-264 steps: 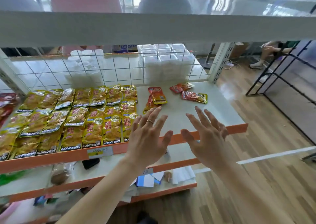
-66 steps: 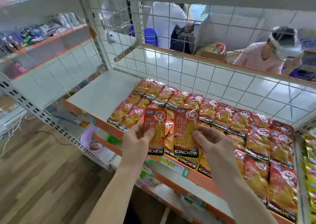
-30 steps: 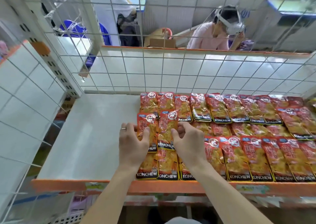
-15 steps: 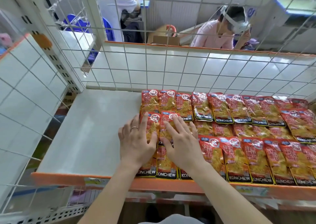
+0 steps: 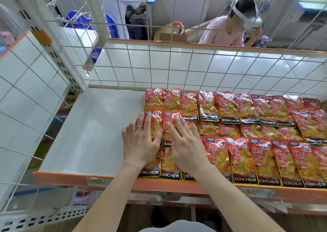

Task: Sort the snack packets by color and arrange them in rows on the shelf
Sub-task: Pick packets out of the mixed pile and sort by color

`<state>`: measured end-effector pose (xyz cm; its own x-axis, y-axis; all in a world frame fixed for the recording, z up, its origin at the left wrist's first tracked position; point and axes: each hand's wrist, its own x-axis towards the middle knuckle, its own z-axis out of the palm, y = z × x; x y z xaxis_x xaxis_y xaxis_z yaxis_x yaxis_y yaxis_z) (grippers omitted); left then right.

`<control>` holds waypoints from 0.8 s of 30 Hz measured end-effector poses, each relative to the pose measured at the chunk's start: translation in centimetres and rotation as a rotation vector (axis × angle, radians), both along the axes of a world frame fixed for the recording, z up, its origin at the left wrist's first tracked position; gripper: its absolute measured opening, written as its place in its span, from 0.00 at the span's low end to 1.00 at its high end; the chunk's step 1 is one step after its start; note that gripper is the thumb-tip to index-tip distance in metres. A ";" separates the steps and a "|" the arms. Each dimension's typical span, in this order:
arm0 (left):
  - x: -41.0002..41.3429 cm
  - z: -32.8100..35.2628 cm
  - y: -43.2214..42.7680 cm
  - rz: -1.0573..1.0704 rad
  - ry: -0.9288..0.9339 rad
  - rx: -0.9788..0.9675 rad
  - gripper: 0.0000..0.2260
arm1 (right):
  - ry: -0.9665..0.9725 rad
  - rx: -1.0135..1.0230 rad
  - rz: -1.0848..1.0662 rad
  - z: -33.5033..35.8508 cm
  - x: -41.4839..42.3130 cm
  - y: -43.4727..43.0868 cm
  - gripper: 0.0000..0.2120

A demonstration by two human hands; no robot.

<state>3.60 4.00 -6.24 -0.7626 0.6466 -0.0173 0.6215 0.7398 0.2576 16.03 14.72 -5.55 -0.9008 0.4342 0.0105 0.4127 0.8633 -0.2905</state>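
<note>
On the shelf [image 5: 92,134], the left hand [image 5: 139,143] lies flat with straight fingers on the end packet [image 5: 155,124] of the middle row. The right hand [image 5: 187,150], also flat, presses the neighbouring packet [image 5: 168,127]. The red packets [image 5: 247,143] run rightward in three rows. This looks like seating the row's end. Next, both palms should lift straight up so the slick packets do not drag.

Left hand [image 5: 140,143] and right hand [image 5: 187,147] flat on red snack packets [image 5: 247,157] (three rows), white shelf [image 5: 92,134]
</note>
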 end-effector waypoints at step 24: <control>1.8 2.7 0.1 -0.128 -0.013 0.307 0.29 | 0.071 -0.059 -0.086 4.0 3.2 1.4 0.33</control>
